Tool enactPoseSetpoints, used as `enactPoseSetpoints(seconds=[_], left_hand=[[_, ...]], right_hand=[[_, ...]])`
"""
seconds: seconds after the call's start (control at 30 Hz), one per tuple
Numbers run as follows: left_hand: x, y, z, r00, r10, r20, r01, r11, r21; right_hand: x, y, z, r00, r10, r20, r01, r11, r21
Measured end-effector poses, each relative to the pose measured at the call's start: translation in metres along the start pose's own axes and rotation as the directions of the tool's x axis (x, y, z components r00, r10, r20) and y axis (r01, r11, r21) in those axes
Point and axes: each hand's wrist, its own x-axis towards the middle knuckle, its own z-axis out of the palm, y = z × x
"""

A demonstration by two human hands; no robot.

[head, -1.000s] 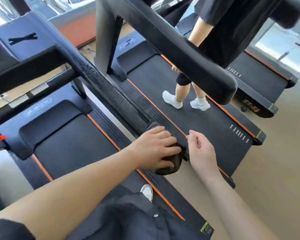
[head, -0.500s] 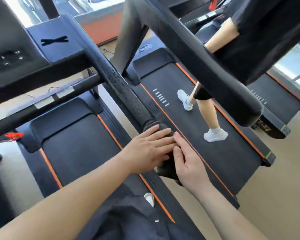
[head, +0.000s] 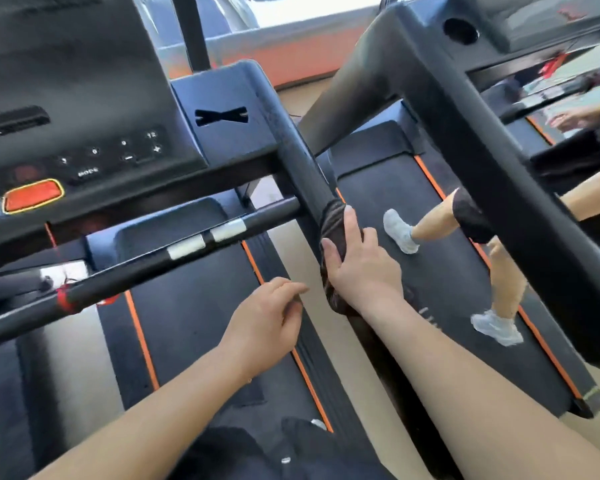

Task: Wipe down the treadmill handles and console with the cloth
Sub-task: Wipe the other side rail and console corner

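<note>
The right hand curls its fingers round the cloth wrapped on the handle; just left of the handle, the left hand hovers with its fingers loosely curled and empty.

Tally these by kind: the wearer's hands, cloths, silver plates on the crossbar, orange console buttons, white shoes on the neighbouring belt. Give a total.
hands: 2 (left hand, right hand)
cloth: 1
silver plates: 2
orange button: 1
white shoes: 2
Total: 8
</note>
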Motion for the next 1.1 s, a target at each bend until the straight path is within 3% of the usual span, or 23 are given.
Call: enactPoseSetpoints(seconds=[0.13, 0.23, 0.47, 0.7, 0.87, 1.0, 1.1], left_hand=[[0.031, 0.001, -0.014, 0.996, -0.069, 0.053, 0.073, 0.995, -0.075], [0.046, 0.007, -0.017, 0.992, -0.061, 0.113, 0.075, 0.99, -0.122], [0.062, 0.013, -0.019, 0.977, -0.1, 0.188, 0.139, 0.968, -0.209], [0.07, -0.01, -0.05, 0.979, -0.144, 0.145, 0.169, 0.97, -0.176], [0.075, -0.02, -0.08, 0.987, -0.083, 0.137, 0.088, 0.996, -0.029], [0.085, -0.017, -0.086, 0.989, -0.067, 0.129, 0.071, 0.997, -0.028], [0.078, -0.014, -0.074, 0.986, -0.071, 0.153, 0.09, 0.988, -0.125]], right_hand=[[0.03, -0.015, -0.012, 0.987, 0.061, 0.149, -0.083, 0.985, 0.148], [-0.003, 0.005, -0.015, 0.992, 0.018, 0.128, -0.046, 0.976, 0.214], [-0.07, 0.027, -0.001, 0.999, 0.042, 0.001, -0.042, 0.999, -0.026], [0.042, -0.038, -0.007, 0.998, 0.051, -0.03, -0.05, 0.998, 0.037], [0.123, -0.088, -0.008, 0.999, -0.025, -0.024, 0.026, 0.999, 0.022], [0.134, -0.09, -0.009, 0.999, -0.032, 0.031, 0.03, 0.997, 0.067], [0.09, -0.066, -0.002, 0.995, -0.078, -0.056, 0.078, 0.997, -0.003]])
